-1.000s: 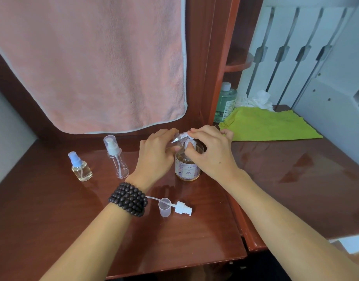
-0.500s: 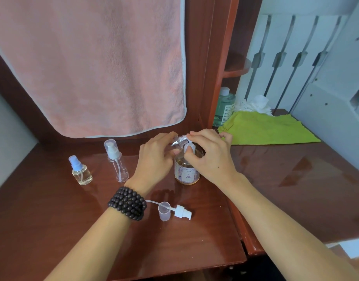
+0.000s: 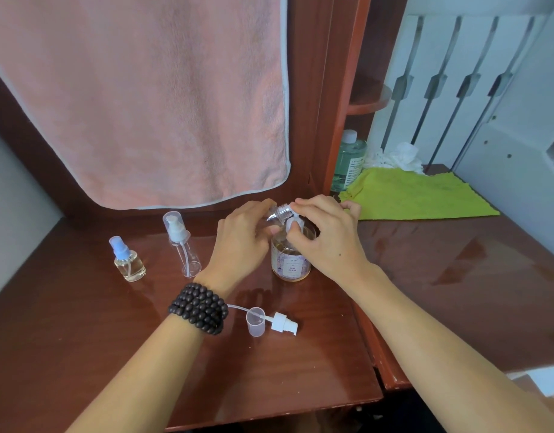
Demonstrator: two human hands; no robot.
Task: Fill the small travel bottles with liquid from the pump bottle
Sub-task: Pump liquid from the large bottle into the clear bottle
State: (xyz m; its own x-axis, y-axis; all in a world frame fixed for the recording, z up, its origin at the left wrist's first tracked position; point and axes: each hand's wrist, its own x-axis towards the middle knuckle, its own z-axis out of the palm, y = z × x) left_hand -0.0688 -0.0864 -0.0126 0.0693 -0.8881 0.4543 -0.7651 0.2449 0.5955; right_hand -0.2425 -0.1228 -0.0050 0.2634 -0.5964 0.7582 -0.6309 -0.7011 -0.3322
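A labelled clear pump bottle (image 3: 290, 264) of amber liquid stands upright, left of it a tall empty travel bottle (image 3: 184, 245) and a squat blue-capped one (image 3: 128, 260) partly filled, both upright.

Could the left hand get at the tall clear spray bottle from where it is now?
Probably yes. The tall clear spray bottle stands just left of the left hand, with bare desk between them, though that hand is busy at the pump bottle.
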